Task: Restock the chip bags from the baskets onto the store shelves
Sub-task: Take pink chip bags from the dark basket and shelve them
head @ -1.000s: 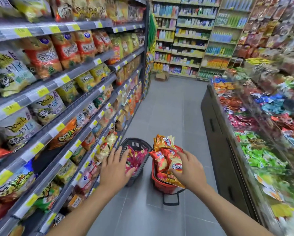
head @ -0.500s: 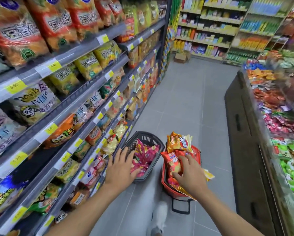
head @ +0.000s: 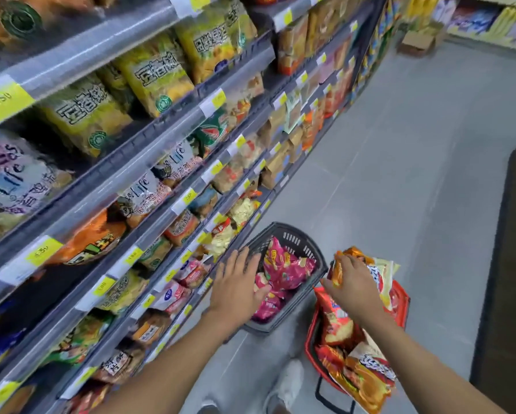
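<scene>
A dark grey basket [head: 303, 240] of pink chip bags [head: 289, 265] stands on the floor by the shelves. Beside it on the right is a red basket [head: 398, 297] piled with orange and red chip bags [head: 361, 380]. My left hand [head: 236, 286] reaches over the grey basket's near rim, fingers spread, thumb touching a pink bag. My right hand [head: 354, 283] grips the top orange chip bag [head: 352, 255] of the red basket's pile. The store shelves [head: 149, 162] run along the left, full of snack bags.
Grey tiled aisle floor [head: 415, 162] stretches ahead. A dark counter [head: 513, 264] borders the right side. A cardboard box [head: 416, 40] sits on the floor at the far end. My shoe [head: 286, 386] is just behind the baskets.
The view has tipped down and come closer to the baskets. My right hand has risen onto the top orange bag and closed on it. My left hand stays over the grey basket.
</scene>
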`<state>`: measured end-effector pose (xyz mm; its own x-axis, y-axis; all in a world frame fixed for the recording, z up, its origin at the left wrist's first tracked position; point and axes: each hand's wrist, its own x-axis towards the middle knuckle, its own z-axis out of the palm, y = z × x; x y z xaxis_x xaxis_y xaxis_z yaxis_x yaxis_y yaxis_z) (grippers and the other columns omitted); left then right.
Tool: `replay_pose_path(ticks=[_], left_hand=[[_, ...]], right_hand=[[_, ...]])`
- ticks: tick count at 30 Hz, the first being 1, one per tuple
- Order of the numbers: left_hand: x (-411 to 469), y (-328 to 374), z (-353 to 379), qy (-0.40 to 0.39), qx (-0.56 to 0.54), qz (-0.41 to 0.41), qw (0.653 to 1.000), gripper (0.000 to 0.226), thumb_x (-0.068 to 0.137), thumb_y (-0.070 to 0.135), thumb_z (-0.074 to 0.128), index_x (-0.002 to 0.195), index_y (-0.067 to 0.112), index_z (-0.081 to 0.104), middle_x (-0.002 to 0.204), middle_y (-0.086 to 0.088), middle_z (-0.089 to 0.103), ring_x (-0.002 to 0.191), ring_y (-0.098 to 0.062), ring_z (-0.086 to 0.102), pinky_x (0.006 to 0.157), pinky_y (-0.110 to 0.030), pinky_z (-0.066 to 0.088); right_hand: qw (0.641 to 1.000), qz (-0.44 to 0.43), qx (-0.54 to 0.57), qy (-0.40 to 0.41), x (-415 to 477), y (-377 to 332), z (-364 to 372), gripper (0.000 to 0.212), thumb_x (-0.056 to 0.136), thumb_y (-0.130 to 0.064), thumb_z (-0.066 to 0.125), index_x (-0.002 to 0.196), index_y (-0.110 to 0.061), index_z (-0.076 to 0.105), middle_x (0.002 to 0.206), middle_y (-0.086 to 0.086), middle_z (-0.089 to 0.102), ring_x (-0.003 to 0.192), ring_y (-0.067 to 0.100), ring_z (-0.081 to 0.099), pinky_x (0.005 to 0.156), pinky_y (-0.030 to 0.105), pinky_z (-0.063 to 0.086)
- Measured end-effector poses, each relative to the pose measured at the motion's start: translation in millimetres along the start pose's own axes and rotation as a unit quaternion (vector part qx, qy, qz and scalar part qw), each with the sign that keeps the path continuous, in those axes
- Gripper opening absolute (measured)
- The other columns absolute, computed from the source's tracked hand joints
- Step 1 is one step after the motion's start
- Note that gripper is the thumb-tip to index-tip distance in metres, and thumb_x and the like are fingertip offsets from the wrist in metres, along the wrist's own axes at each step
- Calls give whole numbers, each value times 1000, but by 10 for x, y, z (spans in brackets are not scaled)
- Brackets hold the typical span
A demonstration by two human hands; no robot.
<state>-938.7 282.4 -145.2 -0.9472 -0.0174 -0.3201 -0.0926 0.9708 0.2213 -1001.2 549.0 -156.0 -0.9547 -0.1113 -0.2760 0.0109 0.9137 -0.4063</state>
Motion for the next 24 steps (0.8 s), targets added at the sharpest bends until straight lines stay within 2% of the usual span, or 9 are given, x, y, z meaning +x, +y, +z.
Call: replay_pose_path(ticks=[3,6,11,15,16,20,22,24], left_hand=[[391,-42,286,-15,-27,-4,1000,76,105,63,36,167,27,10,176,-3,2,162,-25,-2,128,-52,10],[792,-126,624,-26,-50,-11,998,75,105,63,33,167,26,10,176,-3,2,162,-25,-1,131,-49,10],[1438,-341,1232,-35,-78,-29,996,75,105,63,38,166,28,13,175,-1,8,162,-24,5,128,-45,15],[1956,-566,1743,-50,-110,-36,992,71,106,58,40,165,30,16,174,4,11,161,-19,7,126,-46,20],[2065,-627,1866,-47,-128,-37,990,69,106,57,41,165,30,18,174,5,14,160,-18,10,126,-45,22],[2401,-867,2320,-23,-224,-43,973,60,107,50,46,160,28,33,167,8,30,154,-12,26,123,-38,31],[2515,-972,2505,-16,-274,-52,960,56,107,50,45,158,29,37,161,11,36,147,-5,33,119,-31,34],[2606,-1079,2658,-17,-323,-59,945,56,105,55,42,155,31,40,155,17,39,140,4,35,112,-23,32]], right_hand=[[999,12,17,-31,443,94,276,70,88,-46,72,145,-12,51,144,14,53,137,33,44,115,46,35],[996,28,42,-67,808,248,733,71,86,-53,65,142,-12,52,137,13,58,129,32,51,109,44,43],[989,62,70,-118,1313,354,1453,57,93,-31,72,142,-7,53,135,15,62,127,33,56,105,38,44],[981,90,95,-144,1759,537,2182,49,93,-32,70,135,-12,54,119,11,66,113,33,63,89,36,48],[980,95,98,-147,1873,571,2362,49,94,-33,70,135,-12,54,118,10,66,111,33,64,87,36,47],[973,140,126,-135,2342,601,2954,57,97,-34,67,146,-10,48,132,11,65,117,31,63,95,37,49],[964,172,143,-146,2572,610,3227,63,97,-33,68,150,-12,42,124,8,67,106,26,67,88,36,54],[955,195,148,-168,2770,617,3499,69,96,-37,69,152,-14,36,116,5,68,95,21,69,77,33,54]])
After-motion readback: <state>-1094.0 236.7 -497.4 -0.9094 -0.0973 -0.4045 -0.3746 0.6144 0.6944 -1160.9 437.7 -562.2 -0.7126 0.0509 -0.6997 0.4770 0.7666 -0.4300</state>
